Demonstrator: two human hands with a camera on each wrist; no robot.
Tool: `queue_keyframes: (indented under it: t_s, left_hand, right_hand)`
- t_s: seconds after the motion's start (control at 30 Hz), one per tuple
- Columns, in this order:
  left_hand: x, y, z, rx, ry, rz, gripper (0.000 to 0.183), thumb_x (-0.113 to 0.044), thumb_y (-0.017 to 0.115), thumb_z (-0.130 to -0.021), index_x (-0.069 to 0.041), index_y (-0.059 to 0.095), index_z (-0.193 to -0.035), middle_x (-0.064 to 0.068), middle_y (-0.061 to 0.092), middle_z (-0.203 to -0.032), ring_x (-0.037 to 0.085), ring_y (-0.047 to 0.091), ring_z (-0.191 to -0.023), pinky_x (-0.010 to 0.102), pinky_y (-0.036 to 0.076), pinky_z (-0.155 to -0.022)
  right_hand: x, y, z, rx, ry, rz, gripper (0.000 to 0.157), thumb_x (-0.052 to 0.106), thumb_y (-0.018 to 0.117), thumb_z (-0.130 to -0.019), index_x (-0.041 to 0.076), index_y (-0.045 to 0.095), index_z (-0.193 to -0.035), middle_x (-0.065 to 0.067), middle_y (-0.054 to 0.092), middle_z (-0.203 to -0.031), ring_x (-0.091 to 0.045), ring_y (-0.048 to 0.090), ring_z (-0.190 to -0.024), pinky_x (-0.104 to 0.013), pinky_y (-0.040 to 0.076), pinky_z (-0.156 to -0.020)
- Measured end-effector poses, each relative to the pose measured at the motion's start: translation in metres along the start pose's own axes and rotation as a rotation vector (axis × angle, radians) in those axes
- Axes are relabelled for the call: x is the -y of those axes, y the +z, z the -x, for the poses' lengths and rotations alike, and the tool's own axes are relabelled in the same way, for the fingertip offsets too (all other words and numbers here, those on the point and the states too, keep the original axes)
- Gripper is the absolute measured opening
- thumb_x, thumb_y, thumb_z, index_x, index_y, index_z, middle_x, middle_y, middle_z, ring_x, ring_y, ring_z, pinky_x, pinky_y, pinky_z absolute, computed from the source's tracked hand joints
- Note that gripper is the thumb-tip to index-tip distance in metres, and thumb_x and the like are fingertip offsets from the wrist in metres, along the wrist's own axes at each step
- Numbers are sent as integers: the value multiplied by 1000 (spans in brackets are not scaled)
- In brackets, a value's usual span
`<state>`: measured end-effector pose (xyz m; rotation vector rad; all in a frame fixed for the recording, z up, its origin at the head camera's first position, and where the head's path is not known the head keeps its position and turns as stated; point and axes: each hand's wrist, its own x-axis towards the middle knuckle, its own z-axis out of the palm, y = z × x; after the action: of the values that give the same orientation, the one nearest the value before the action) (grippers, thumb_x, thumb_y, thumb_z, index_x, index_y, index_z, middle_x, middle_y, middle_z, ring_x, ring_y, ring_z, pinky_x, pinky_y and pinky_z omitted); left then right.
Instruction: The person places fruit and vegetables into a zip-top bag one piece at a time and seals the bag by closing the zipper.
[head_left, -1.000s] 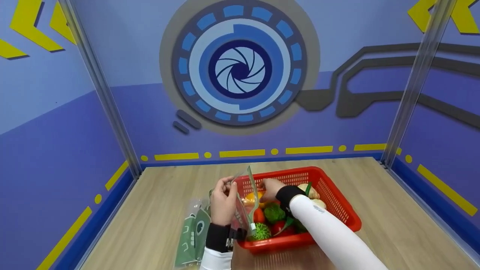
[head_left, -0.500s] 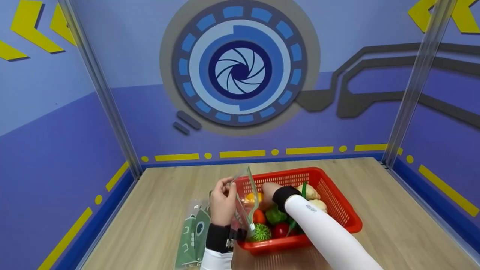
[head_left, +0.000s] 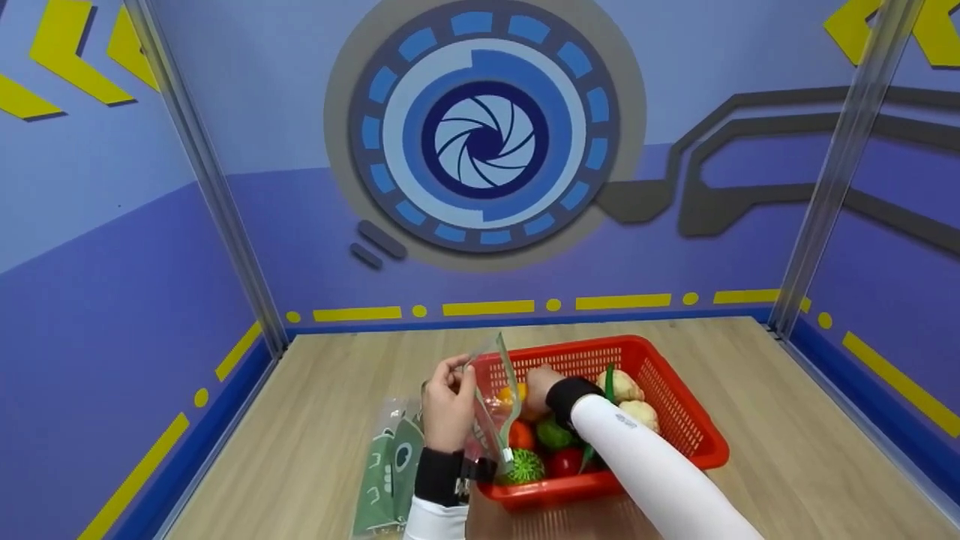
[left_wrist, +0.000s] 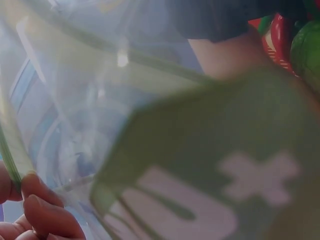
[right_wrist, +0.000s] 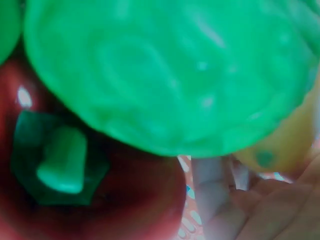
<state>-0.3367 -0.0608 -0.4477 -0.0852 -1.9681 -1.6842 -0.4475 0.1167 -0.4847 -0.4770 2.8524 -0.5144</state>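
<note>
My left hand (head_left: 448, 409) pinches the edge of a clear zip bag (left_wrist: 175, 150) with green printing, and its mouth stands open toward the basket. My right hand (head_left: 541, 390) reaches down into the red basket (head_left: 681, 390), close to a yellow-orange fruit or vegetable (right_wrist: 282, 145). Its fingertips are mostly hidden, so I cannot tell whether they grip anything. A green bell pepper (head_left: 553, 433) lies just below that hand. Beside it are a red round vegetable (right_wrist: 125, 200) with a green stem, an orange-red vegetable (head_left: 519, 435) and a spiky green ball (head_left: 523, 466).
Another green-printed bag (head_left: 390, 472) lies flat on the wooden table (head_left: 285, 450), left of the left forearm. Pale bulb-shaped vegetables (head_left: 639, 412) and a green chili (head_left: 610, 384) fill the basket's right side. Blue patterned walls (head_left: 480, 285) enclose the table.
My right hand has shifted slightly right inside the basket, and the green bell pepper and green chili have moved a little. My left hand keeps its grip on the bag.
</note>
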Motion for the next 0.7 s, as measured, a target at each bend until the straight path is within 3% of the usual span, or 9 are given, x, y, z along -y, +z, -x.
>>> queue_keyframes:
  t_s: [0.13,0.23,0.37,0.53,0.7]
  left_hand:
    - [-1,0,1,2,-14,-5,17,-8,65,-98,-2,70,-113,4,57,-72,6,45,-59,20,36,-55]
    - [-1,0,2,2,-11,-14,18,-9,65,-99,-1,69,-114,3,56,-71,6,45,-58,20,36,-54]
    - [-1,0,3,3,-7,-14,18,-9,63,-100,-1,69,-114,2,55,-72,6,44,-59,20,35,-54]
    - [-1,0,3,10,-14,-22,19,-9,63,-100,0,69,-115,1,55,-73,9,45,-61,20,36,-54]
    - [-2,0,3,4,3,-28,20,-10,63,-100,1,69,-116,2,56,-74,9,46,-62,20,36,-55]
  right_hand:
    - [-13,7,-10,-39,-33,-21,25,25,78,-75,4,65,-77,-11,60,-82,-26,53,-76,-34,46,-68]
    - [-14,7,-8,-61,-44,-64,50,28,79,-77,-8,65,-109,-17,68,-97,-29,61,-87,-38,51,-77]
    - [-4,-3,7,-87,-3,-178,76,29,83,-78,-9,50,-136,-19,67,-110,-30,63,-95,-42,52,-83]
    - [-6,-11,15,-141,7,-314,66,30,83,-83,5,52,-136,-13,66,-108,-22,61,-89,-36,52,-79]
    - [-13,-23,20,-217,-27,-383,63,29,77,-86,9,57,-143,-15,67,-120,-24,62,-94,-39,54,-82]
